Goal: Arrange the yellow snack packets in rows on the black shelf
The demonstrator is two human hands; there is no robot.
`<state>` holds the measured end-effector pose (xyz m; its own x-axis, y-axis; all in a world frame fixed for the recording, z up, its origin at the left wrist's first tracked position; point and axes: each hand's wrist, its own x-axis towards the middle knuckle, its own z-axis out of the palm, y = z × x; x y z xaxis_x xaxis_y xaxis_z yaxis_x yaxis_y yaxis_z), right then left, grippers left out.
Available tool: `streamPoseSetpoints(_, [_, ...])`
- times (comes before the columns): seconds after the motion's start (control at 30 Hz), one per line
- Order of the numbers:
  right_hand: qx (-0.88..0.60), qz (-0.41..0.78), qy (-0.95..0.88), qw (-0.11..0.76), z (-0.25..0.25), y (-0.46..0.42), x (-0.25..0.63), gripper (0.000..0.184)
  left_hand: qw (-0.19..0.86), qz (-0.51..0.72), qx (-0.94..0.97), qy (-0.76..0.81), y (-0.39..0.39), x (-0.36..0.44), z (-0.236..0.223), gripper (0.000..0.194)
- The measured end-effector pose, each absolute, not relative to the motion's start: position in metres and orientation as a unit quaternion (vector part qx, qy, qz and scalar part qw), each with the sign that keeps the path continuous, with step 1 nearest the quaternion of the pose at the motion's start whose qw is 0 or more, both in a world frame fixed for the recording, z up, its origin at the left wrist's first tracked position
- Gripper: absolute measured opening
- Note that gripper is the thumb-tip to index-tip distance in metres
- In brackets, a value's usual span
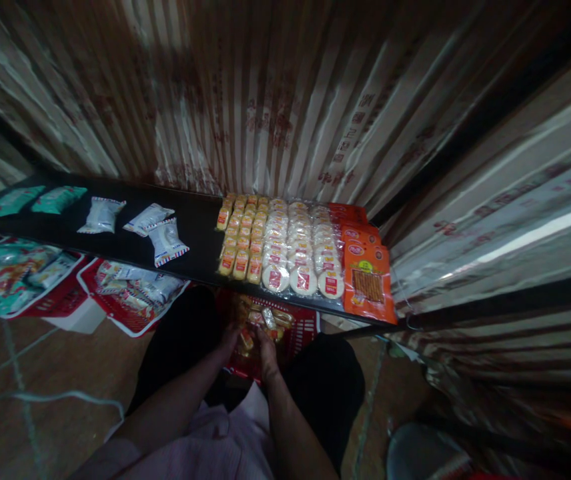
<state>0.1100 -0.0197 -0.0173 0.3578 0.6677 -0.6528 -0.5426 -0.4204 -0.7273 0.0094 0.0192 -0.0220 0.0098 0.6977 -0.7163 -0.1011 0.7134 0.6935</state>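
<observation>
Between my knees stands a red basket (305, 333) with several small yellow wrapped cakes in it. My left hand (232, 339) reaches into its left side, fingers curled against a wrapped cake (246, 341) with a red label. Close beside it, my right hand (266, 345) is bent around wrapped cakes in the middle; its fingertips are partly hidden in the dark. A shiny wrapped packet (269, 318) lies just beyond the right fingers. Above the basket, rows of the same yellow cakes (240, 263) stand on a black shelf (200, 250).
Round white wrapped cakes (303, 279) and orange snack bags (368, 280) fill the shelf's right end. White packets (168, 240) and green packets (59, 199) lie further left. Red baskets of packets (135, 323) stand below. A pleated curtain (275, 113) hangs behind; a dark rail borders the right.
</observation>
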Motion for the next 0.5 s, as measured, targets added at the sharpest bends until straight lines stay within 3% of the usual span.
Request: streamPoseSetpoints(0.5, [-0.633,0.564,-0.085,0.523,0.001,-0.028,0.111,0.043,0.692,0.311,0.202,0.619,0.015,0.004,-0.013,0.023])
